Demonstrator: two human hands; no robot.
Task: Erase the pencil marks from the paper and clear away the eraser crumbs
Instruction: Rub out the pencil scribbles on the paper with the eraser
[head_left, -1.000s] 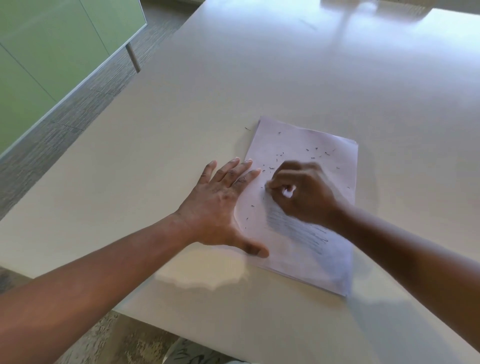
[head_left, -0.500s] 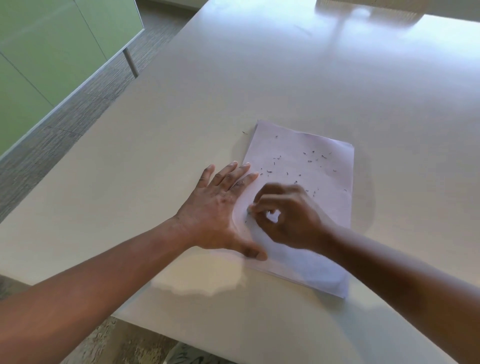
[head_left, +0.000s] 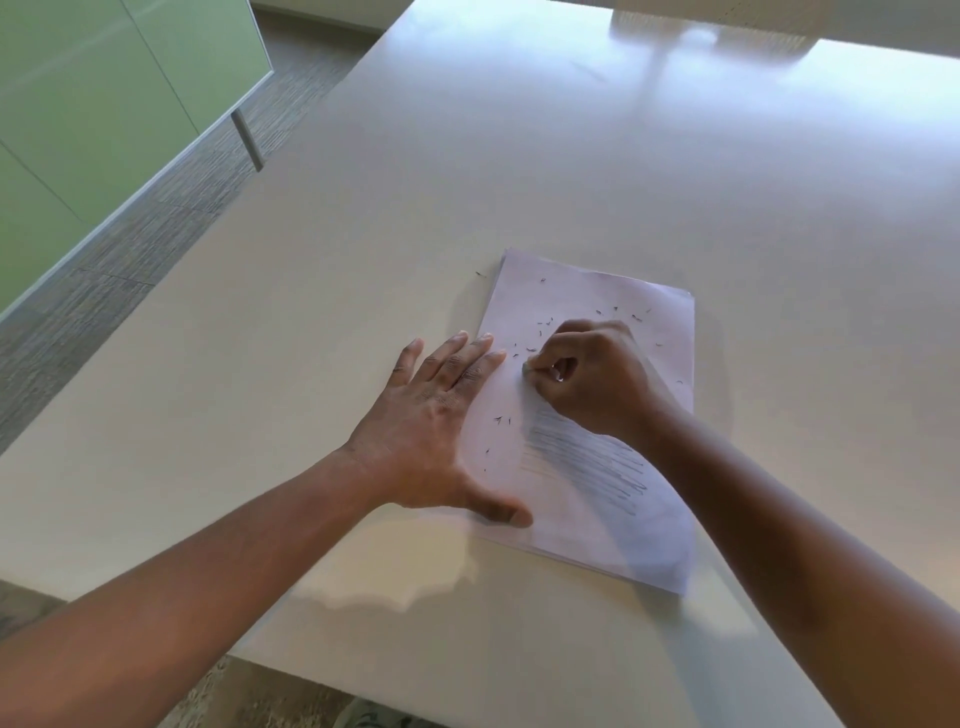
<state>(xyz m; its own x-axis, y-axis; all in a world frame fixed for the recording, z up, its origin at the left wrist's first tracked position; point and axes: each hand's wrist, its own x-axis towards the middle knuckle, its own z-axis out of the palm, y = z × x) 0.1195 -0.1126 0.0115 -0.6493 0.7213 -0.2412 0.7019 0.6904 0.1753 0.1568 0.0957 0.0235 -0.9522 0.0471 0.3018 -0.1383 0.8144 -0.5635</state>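
one table (head_left: 571, 156); one paper stack (head_left: 597, 519); two hands; many scattered eraser crumbs (head_left: 545, 322)

A broad, pale beige table (head_left: 519, 171) fills most of the view, its surface smooth and faintly glossy. Well beyond the fingertips, at its far edge, bright daylight reflects in soft white patches (head_left: 696, 41), with a darker upright reflection among them. A smaller sheen (head_left: 395, 577) lies on the near edge, behind the wrists. Off to the left of the fingers, past the table's edge, the floor (head_left: 135, 249) is grey carpet with a fine striped weave. Further left stand frosted green panels (head_left: 88, 104) in slim pale frames, and a thin metal leg (head_left: 248, 140) rises from the carpet beneath them.
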